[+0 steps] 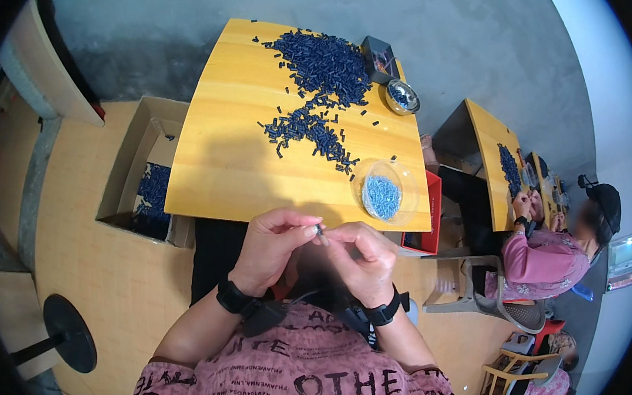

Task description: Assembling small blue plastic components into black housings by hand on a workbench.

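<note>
- Small dark piece (319,229): pinched at the fingertips, in front of the chest by the tabletop's near edge. Too small to make out its ends.
- Left hand (270,251): grip narrow, thumb and forefinger on the piece. Risk: slip or twist, likely cause being so little surface to hold.
- Right hand (366,262): fingertips meet the piece's lower side; cannot tell whether this grip holds a second part. Poor alignment could result if fingertips hide the ends.
- Tabletop (212,150): near edge close under the hands. A dropped piece would probably miss it and reach lap or floor.
- Clear bowl (411,192) with small blue pieces (383,197): near the right hand, at the tabletop's near right. A stray elbow or wrist might tip it.
- Loose dark pieces (324,63): spread unconfined; a sweeping forearm could scatter them.
- Carton (119,166) on floor, left: holds dark pieces; a foot might nudge it.
</note>
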{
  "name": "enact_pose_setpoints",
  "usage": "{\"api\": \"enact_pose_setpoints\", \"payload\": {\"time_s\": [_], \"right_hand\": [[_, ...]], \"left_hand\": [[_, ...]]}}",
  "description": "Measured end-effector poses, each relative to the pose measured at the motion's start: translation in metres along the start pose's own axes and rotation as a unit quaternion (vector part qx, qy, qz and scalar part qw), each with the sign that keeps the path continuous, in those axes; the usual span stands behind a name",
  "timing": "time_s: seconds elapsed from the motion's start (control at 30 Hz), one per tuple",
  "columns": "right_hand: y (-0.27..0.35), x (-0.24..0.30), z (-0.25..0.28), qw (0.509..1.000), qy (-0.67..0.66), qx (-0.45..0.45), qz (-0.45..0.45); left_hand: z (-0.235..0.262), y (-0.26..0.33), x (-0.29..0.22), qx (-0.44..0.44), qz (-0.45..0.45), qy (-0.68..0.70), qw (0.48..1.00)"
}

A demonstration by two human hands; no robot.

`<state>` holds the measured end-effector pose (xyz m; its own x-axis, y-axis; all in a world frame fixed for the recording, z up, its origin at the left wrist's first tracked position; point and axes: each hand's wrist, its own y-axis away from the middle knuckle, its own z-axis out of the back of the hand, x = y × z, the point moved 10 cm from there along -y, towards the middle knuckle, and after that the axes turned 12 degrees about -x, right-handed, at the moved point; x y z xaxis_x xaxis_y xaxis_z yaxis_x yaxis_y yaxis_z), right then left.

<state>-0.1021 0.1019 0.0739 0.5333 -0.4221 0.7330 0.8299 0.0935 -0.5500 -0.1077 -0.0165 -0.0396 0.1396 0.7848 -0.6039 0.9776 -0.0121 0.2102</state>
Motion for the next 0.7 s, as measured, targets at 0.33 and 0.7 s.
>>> {"api": "enact_pose_setpoints", "payload": {"time_s": [0.33,0.7], "right_hand": [[0.017,-0.089,-0.064,0.941,-0.131,0.076,-0.303],[-0.065,-0.131,-0.079,0.969,0.246,-0.018,-0.002]], "left_hand": [[0.058,-0.028,0.011,-0.107,0.003,-0.016,0.994],[0.084,-0.044,-0.006,-0.158,0.018,0.036,0.987]]}}
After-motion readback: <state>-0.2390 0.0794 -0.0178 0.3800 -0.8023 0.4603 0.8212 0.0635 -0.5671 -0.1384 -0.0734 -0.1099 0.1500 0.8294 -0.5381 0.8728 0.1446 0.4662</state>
